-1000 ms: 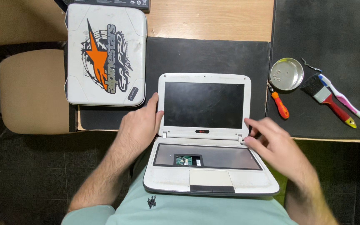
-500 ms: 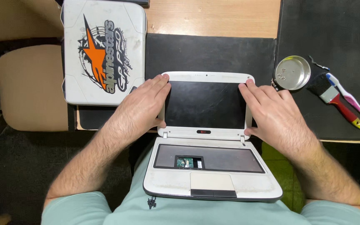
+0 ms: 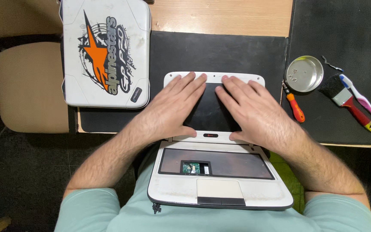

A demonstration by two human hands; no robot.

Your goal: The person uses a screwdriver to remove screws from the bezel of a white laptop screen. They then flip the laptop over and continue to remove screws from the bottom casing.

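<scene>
Two small white laptops — one open with its keyboard removed (image 3: 220, 172), one closed with an orange star sticker on its lid (image 3: 105, 53). One round metal dish (image 3: 303, 74) holding several tiny screws. One orange-handled screwdriver (image 3: 295, 105), one red-handled paintbrush (image 3: 346, 99), one white-and-pink toothbrush (image 3: 363, 101) — one beige chair seat (image 3: 28, 86).

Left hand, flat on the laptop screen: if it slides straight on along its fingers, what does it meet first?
The left hand points up and slightly right; its fingertips already reach the top bezel of the small white open laptop. Beyond it, likely only the black rubber mat, then the wooden tabletop.
</scene>
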